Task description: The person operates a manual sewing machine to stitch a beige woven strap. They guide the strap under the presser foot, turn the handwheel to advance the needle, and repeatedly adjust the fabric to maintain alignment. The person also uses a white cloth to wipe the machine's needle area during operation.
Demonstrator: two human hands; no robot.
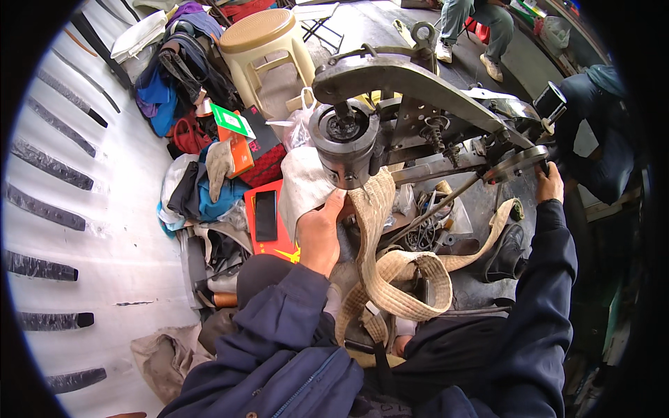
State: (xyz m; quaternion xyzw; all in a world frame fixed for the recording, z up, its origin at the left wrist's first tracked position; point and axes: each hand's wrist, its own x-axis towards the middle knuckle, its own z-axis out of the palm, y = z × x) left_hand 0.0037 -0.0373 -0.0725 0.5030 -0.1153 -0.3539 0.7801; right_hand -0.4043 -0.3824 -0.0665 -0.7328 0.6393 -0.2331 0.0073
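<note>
A hand-cranked sewing machine (411, 76) of dark, worn metal stands in front of me, its long curved arm running from the round head (343, 143) to a wheel (517, 164) on the right. Just below the head, my left hand (322, 233) is closed with the thumb on top, pinching a white cloth (304, 182) and the edge of a thick cream webbing strap (375, 209). The strap hangs down in loops over my lap and trails off to the right. My right hand (550, 182) is closed round the wheel's crank handle, which the fingers mostly hide.
A beige stool (261, 42) stands at the far left. Bags and clothes (188, 63) are heaped along the left side. A phone (265, 216) lies on a red box (254, 247). Tangled parts and a dark shoe (505, 254) lie beneath the machine. Other people's legs (481, 28) show at the back.
</note>
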